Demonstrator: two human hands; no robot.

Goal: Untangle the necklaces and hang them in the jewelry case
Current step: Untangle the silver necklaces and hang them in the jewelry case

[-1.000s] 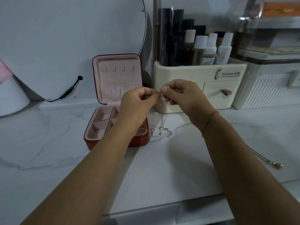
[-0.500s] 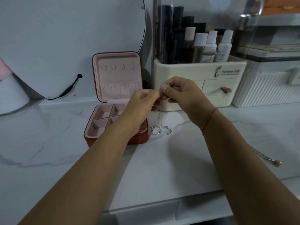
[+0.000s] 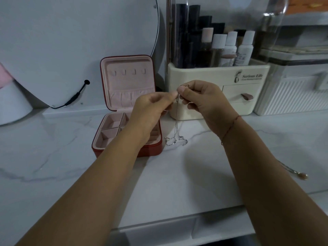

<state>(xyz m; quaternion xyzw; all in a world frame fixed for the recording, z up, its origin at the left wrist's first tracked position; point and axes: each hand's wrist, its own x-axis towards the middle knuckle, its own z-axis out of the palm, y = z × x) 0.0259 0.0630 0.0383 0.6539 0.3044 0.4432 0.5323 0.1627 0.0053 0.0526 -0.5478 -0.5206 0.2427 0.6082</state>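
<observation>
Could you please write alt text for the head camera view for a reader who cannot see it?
The left hand and right hand pinch a silver necklace over a marble counter; an open red jewelry case sits beside them.

Home vanity / dressing corner, not a workshop. Evidence: white marble-look worktop against a wall; big round mirror with a black cable plugged into its edge. Cream cosmetics organizer with small drawers and a clear hood, packed with bottles and dark tubes. Open red jewelry case with pink lining, silver necklace trailing onto the worktop. White ribbed storage box at right. Drawer fronts under the front edge.
</observation>
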